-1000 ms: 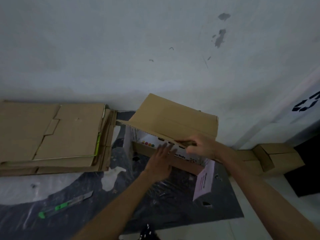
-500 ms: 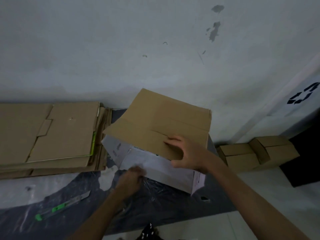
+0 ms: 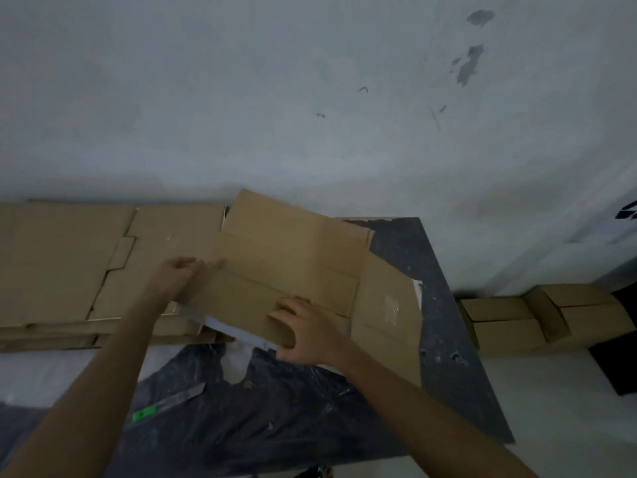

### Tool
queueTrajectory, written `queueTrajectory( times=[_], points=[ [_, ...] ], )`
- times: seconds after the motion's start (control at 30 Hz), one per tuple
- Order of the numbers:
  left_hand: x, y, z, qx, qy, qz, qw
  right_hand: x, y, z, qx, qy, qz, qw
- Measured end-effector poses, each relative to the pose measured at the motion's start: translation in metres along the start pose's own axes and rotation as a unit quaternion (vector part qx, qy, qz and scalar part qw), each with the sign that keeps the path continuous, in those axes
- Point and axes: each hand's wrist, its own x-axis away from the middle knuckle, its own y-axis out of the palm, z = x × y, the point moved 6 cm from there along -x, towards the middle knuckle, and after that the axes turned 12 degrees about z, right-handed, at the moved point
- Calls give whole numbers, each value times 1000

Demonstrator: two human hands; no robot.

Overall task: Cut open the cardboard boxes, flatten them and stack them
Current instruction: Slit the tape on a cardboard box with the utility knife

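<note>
A flattened brown cardboard box with a white underside is held tilted, partly over the stack of flattened boxes at the left. My left hand grips its left edge. My right hand grips its near edge, fingers on top and thumb below. A green-handled utility knife lies on the dark plastic sheet near my left forearm.
Two closed cardboard boxes stand against the wall at the right. A pale wall rises just behind the stack. A black object sits at the far right edge.
The box has gone from open and upright to collapsed flat, and both hands have carried it left toward the stack. The view has shifted left too.
</note>
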Motion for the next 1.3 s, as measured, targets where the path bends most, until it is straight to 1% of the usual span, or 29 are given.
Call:
queueTrajectory(
  times=[0.1,0.17,0.23,0.27,0.3,0.33,0.37,0.4,0.43,0.47,0.5,0.53,0.57,0.6,0.63,0.67,0.7,0.73,0.77,0.8,0.83,0.87,0.93,0.97,1.03,1.1,1.2,1.3],
  points=[
    [-13,8,-36,-146,-16,-24,989,-12,36,14,-24,31,-55,998],
    [-16,12,-60,-225,-14,-19,974,-11,55,28,-25,56,-91,994],
    [-12,17,-72,-243,-15,-2,970,-6,66,37,-38,85,-121,988],
    [-8,19,-74,-238,-16,4,971,-3,65,42,-60,103,-107,987],
    [-4,20,-75,-232,-14,8,973,0,59,50,-91,133,-68,985],
    [-2,21,-75,-229,-16,13,973,4,46,58,-112,176,-16,978],
    [-2,21,-76,-231,-17,20,973,12,26,73,-109,227,62,966],
    [-1,20,-75,-235,-19,29,972,26,8,97,-82,295,133,943],
    [-1,19,-74,-236,-17,35,971,40,-16,106,-29,359,192,913],
    [0,19,-73,-233,-17,40,971,57,-32,115,-8,428,204,880],
    [1,20,-71,-226,-18,45,973,74,-36,127,-36,497,187,847],
    [2,20,-71,-218,-23,48,974,89,-42,127,-86,568,170,800],
    [4,21,-70,-209,-30,52,976,102,-35,142,-129,619,164,757],
    [6,22,-69,-192,-38,55,979,117,-22,164,-153,655,155,724],
    [8,22,-67,-170,-43,57,983,131,-7,198,-154,678,168,698],
    [10,22,-64,-146,-43,60,987,147,13,230,-173,663,132,717],
    [11,19,-60,-125,-36,67,989,159,38,270,-206,631,130,736],
    [12,13,-57,-104,-27,78,991,167,67,318,-234,624,152,730],
    [13,4,-52,-82,-18,91,992,162,56,309,-258,636,165,708],
    [12,-8,-50,-60,-13,101,993,154,43,293,-281,653,162,685],
    [12,-22,-47,-36,-9,109,993,140,12,254,-297,650,183,676],
    [12,-38,-46,-12,-7,118,993,126,-15,218,-310,635,201,679],
    [9,-73,-45,42,4,136,990,100,-45,186,-345,586,243,692],
    [8,-92,-45,72,4,149,986,85,-58,170,-352,559,249,708],
    [1,-137,-52,128,-7,191,973,53,-70,144,-367,515,279,723],
    [-14,-180,-69,196,-40,227,953,13,-71,111,-381,473,297,736],
    [-47,-240,-105,313,-109,264,906,-58,-54,61,-395,438,295,752],
    [-95,-292,-148,384,-175,243,874,-130,-21,12,-378,422,291,770]
  ],
)
